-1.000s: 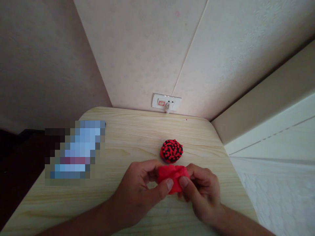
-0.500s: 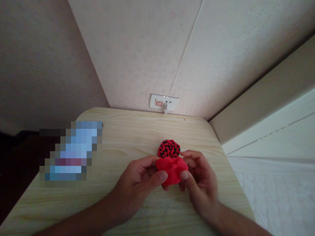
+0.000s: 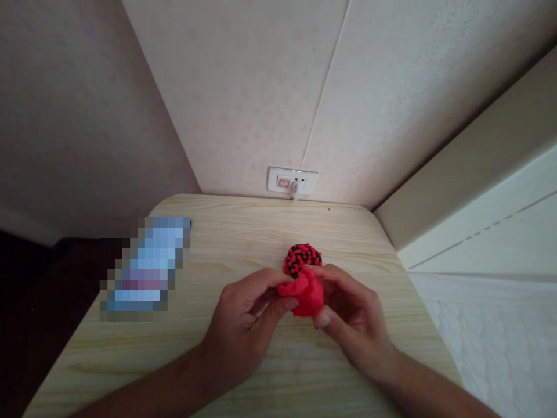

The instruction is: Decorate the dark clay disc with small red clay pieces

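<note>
Between my two hands is a lump of soft red modelling clay (image 3: 310, 296), its upper left part folded over. My left hand (image 3: 250, 316) pinches that folded edge between thumb and fingers. On the other side, my right hand (image 3: 354, 319) grips the clay with thumb and fingertips. Just behind it on the table lies a round black piece (image 3: 303, 258) covered in red dots and short strips, with red showing at its left edge. The clay and my hands hide its near side.
The pale wooden table (image 3: 235, 232) meets the wall at the back. A pixelated, phone-like flat object (image 3: 152, 261) lies at the left. A wall socket (image 3: 292, 181) with a plug sits above the back edge. White quilted fabric (image 3: 487, 337) is at the right.
The clay was spread wider and flatter; now it is folded into a narrower, more compact lump. My left fingers have closed on its edge. The view has shifted slightly.
</note>
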### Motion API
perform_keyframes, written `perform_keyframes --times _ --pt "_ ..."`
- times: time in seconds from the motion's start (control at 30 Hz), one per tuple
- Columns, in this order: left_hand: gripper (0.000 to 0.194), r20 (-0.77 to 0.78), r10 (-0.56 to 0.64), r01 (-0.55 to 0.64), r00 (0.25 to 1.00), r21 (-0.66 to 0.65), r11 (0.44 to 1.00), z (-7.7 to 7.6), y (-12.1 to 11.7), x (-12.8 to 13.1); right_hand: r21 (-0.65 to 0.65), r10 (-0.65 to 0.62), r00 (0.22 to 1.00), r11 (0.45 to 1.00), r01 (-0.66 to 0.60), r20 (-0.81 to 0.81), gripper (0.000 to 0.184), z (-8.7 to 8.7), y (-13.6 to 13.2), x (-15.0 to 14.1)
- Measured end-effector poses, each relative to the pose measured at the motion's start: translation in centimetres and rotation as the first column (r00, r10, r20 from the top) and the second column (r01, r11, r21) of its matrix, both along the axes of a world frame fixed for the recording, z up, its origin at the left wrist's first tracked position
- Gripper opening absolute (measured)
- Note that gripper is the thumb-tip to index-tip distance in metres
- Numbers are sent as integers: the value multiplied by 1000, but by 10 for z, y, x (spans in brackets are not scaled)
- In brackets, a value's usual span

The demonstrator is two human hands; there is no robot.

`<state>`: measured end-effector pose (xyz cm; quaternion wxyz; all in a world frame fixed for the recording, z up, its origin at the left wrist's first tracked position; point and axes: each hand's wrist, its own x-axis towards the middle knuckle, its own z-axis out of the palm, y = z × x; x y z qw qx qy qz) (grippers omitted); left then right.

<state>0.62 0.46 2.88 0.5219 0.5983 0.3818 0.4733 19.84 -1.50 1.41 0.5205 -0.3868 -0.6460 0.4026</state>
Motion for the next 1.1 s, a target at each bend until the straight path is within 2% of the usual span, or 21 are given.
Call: perform_keyframes --times 0.1,0.17,0.27,0.33,0.4,0.47,0.53,0.6,0.7,0.8,0.87,1.0,1.03,1.1 --pt "7 -72 53 -48 996 71 996 -2 1 -1 -102 -10 995 995 0 -103 38 -2 1 -3" --pt "7 -94 53 -47 994 62 997 -5 2 -1 -36 -64 995 997 61 -72 32 -3 2 -4" --pt "4 5 25 -24 1000 -99 995 -8 2 4 182 -181 982 969 169 52 31 -1 4 -2" --pt "4 115 27 0 993 -226 974 -9 3 8 387 -251 947 908 159 201 35 1 5 1" --pt "9 200 56 11 978 -320 947 -10 5 10 583 -323 875 811 59 361 40 4 6 3" --pt "14 270 83 31 959 -390 920 -12 7 10 703 -396 786 708 -68 475 40 7 7 5" --pt "16 365 74 93 928 -420 903 -13 9 8 745 -440 718 646 -163 539 35 10 10 4" --pt "17 484 43 176 874 -396 901 -14 10 4 761 -465 683 614 -209 563 31 14 13 1" --pt "20 579 17 219 815 -335 916 -10 11 0 798 -484 703 568 -199 520 28 20 19 -9" --pt "20 579 33 180 815 -306 935 -4 14 -3 777 -413 757 600 -192 506 30 27 24 -20" --pt "21 582 55 162 811 -314 936 -1 17 -5 744 -326 830 651 -151 453 36 31 24 -25" --pt "28 510 93 107 855 -349 931 -3 22 -7 569 -176 949 822 -4 260 31 29 20 -28" --pt "28 483 92 88 871 -336 938 -4 22 -7 515 -188 962 855 62 196 29 27 20 -27" --pt "26 435 79 59 897 -294 954 -2 21 -7 424 -264 956 886 187 129 33 23 20 -25"
